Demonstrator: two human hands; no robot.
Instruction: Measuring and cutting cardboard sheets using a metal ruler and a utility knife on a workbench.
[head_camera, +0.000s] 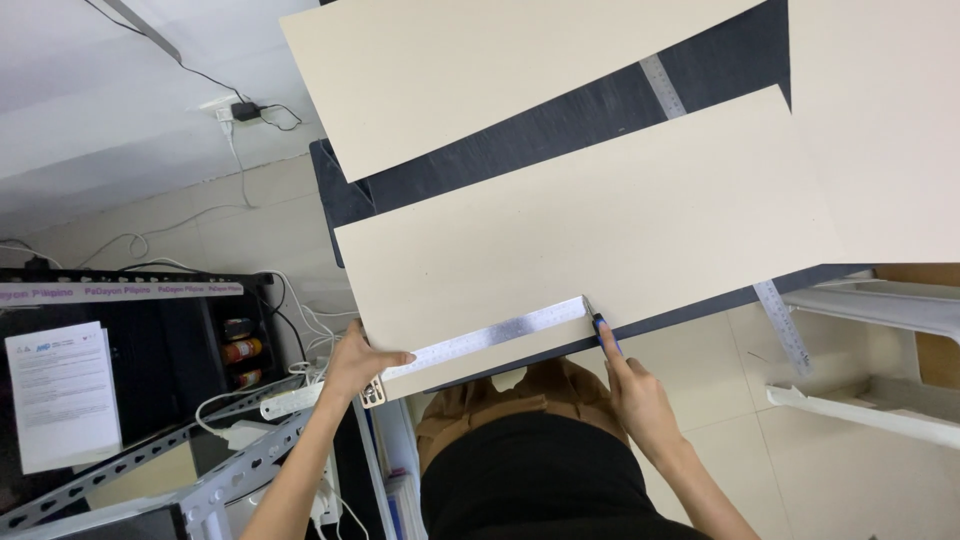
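The left hand (355, 365) lay flat on the near end of a steel ruler (490, 335), fingers spread and pressing it down; its grip was apart, clamped on nothing. The ruler ran along the near edge of a beige board (600, 230), which lay on a dark surface (560, 130) and overhung its edge toward the person.

The right hand (635, 395) had its grip together around a blue knife (603, 335), index finger stretched along the handle. The knife tip met the board at the far end of the ruler, just beside the ruler's corner.

A second beige board (480, 70) lay farther off on the surface, apart from the first, and a third (880, 120) sat at the right, touching or overlapping the first; which, I could not tell. Another ruler (663, 88) showed in the gap between the boards, and what looked like its other end (785, 325) came out below the first board.

To the left stood a black shelf (150, 330) with a white paper sheet (62, 395), and cables ran along the white wall.
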